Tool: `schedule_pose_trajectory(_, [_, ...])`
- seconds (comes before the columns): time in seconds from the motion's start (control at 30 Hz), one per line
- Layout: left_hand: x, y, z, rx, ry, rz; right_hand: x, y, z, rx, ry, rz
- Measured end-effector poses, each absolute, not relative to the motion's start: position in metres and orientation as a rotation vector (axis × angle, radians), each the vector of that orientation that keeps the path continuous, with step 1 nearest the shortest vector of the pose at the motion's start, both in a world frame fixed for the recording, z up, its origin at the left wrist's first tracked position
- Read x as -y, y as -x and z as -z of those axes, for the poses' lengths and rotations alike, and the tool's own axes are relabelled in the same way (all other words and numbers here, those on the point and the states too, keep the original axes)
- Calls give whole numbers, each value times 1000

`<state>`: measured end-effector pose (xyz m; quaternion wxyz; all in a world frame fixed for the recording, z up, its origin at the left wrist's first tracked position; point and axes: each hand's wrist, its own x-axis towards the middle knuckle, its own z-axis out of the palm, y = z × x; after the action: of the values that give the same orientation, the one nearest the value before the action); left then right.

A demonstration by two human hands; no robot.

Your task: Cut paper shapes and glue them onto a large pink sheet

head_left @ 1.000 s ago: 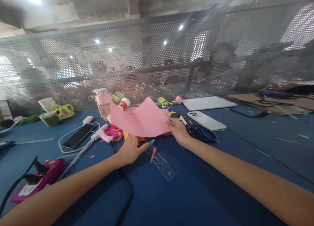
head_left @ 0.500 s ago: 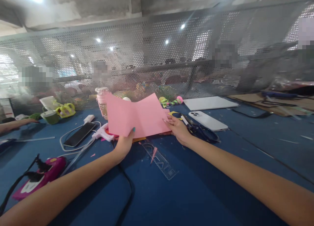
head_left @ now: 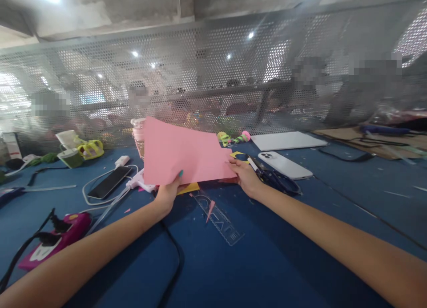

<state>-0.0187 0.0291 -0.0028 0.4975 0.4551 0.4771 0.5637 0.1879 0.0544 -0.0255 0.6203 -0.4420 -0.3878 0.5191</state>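
A sheet of pink paper [head_left: 185, 152] is held up at a slant above the blue table. My left hand [head_left: 168, 192] pinches its lower edge, with the thumb in front and the other fingers hidden behind the sheet. At the right end, my right hand [head_left: 245, 176] grips the paper's edge between thumb and fingers. Below the sheet, a clear plastic ruler [head_left: 218, 221] lies on the table with a thin pink paper scrap [head_left: 211, 211] on it. A yellow sheet [head_left: 188, 188] peeks out under the pink paper. Beside my right hand lie dark-handled scissors [head_left: 280, 182].
A white phone [head_left: 285, 164] and a white flat board [head_left: 288, 141] lie to the right. On the left are a black phone [head_left: 110, 182], a white glue gun [head_left: 142, 181] and a magenta power strip [head_left: 56, 241] with cables. A pink bottle [head_left: 138, 136] stands behind the paper.
The pink paper, bent along its middle before, now looks flatter, its right upper corner lowered and its left one raised. Both hands keep their hold. A co-worker's hand at the far left has gone from view.
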Motion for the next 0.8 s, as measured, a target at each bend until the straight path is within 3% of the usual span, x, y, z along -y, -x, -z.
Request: schedule_pose_trajectory(0.8, [-28,16,7,-1105,-1306,-1201,-40,-186,19,1227,1254,-1090])
